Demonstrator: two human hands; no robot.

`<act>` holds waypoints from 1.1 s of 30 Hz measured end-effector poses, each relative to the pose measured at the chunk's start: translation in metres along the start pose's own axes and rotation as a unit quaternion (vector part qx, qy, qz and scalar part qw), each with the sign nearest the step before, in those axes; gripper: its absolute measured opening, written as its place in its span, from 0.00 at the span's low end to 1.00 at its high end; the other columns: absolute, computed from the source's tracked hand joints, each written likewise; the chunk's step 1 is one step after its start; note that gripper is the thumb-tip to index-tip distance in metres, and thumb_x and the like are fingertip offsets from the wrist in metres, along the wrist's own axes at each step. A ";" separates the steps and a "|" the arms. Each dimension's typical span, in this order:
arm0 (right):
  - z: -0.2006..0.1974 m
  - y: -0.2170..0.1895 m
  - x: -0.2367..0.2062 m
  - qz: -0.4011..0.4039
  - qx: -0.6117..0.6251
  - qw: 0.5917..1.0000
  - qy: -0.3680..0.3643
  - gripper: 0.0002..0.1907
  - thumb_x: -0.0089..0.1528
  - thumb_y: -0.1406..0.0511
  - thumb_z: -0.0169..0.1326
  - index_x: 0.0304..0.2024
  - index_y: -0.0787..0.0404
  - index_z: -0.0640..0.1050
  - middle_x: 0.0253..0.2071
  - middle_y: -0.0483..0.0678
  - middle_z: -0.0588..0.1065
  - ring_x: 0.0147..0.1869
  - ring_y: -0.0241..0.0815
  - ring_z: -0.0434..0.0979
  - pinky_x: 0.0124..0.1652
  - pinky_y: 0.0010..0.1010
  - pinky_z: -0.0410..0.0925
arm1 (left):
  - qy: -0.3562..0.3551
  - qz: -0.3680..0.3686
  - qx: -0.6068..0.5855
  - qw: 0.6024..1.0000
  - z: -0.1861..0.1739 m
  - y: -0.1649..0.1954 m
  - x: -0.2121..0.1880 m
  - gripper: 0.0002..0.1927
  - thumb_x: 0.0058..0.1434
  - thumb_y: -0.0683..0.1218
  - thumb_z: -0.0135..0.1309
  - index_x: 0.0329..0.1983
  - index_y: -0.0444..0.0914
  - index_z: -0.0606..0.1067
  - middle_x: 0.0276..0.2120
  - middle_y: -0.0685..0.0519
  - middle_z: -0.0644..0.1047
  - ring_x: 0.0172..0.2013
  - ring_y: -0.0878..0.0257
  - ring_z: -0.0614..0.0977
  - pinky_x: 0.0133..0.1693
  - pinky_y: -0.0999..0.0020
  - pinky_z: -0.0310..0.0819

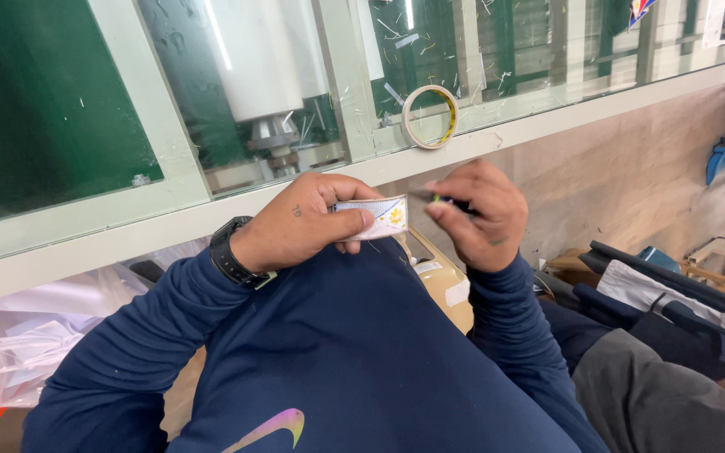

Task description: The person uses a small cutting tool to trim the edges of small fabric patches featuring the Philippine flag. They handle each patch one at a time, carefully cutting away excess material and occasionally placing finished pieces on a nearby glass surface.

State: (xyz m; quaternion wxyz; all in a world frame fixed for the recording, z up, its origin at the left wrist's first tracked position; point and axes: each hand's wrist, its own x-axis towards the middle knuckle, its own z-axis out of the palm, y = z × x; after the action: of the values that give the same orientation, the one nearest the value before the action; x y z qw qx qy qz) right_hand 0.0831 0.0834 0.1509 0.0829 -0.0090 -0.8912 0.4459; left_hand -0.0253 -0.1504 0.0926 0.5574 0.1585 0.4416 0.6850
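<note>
The small white paper label (377, 216), printed with a yellow flower, sits pinched in my left hand (308, 222), thumb on top and fingers curled beneath, held in the air in front of my chest just below the pale window ledge (547, 117). I judge it very light and thin, limp enough to bend or crease if I squeeze hard, so a flat pinch near one end, leaving the flowered end free, looks like the safest hold. My right hand (476, 214) is closed around a slim dark tool (438, 197), its tip touching or just beside the label's free end; I cannot tell what kind of tool it is. A black watch (228, 252) wraps my left wrist. On the ledge above my hands a roll of clear tape (430, 117) stands on edge against the glass. Down to my left a clear plastic bag of white strips (23, 340) lies near the orange corner.
</note>
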 end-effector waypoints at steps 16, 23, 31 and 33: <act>0.047 0.028 0.003 0.186 0.321 0.927 0.054 0.07 0.68 0.69 0.56 0.35 0.66 0.74 0.29 0.41 0.69 0.31 0.29 0.61 0.34 0.22 0.56 | 0.356 0.245 0.334 0.837 -0.039 0.002 -0.020 0.18 0.63 0.35 0.42 0.49 0.36 0.79 0.43 0.49 0.79 0.40 0.63 0.82 0.46 0.68 0.79; 0.054 0.028 0.010 0.218 0.397 0.890 0.048 0.05 0.66 0.69 0.56 0.37 0.66 0.75 0.30 0.43 0.69 0.27 0.30 0.62 0.28 0.23 0.56 | 0.221 0.296 0.362 0.856 -0.022 0.010 -0.028 0.31 0.57 0.53 0.65 0.59 0.32 0.71 0.45 0.46 0.76 0.40 0.60 0.79 0.41 0.68 0.77; 0.041 0.039 0.003 0.208 0.427 0.874 0.100 0.06 0.68 0.69 0.55 0.36 0.66 0.75 0.28 0.44 0.69 0.27 0.31 0.62 0.29 0.24 0.57 | 0.348 0.160 0.092 0.919 -0.072 0.001 -0.026 0.13 0.78 0.48 0.46 0.47 0.34 0.76 0.41 0.46 0.81 0.37 0.64 0.83 0.39 0.69 0.81; 0.035 0.043 0.001 0.216 0.414 0.878 0.102 0.06 0.67 0.69 0.55 0.37 0.65 0.75 0.27 0.44 0.69 0.26 0.31 0.61 0.28 0.24 0.57 | 0.391 0.154 0.283 0.862 -0.073 0.008 -0.043 0.12 0.76 0.45 0.47 0.43 0.35 0.78 0.41 0.43 0.80 0.41 0.55 0.81 0.43 0.62 0.79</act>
State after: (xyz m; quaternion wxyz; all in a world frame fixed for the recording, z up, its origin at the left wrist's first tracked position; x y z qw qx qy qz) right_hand 0.0741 0.0821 0.0964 0.0715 -0.2120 -0.5875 0.7777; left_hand -0.0679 -0.2203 0.0693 0.1571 0.0949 0.7682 0.6133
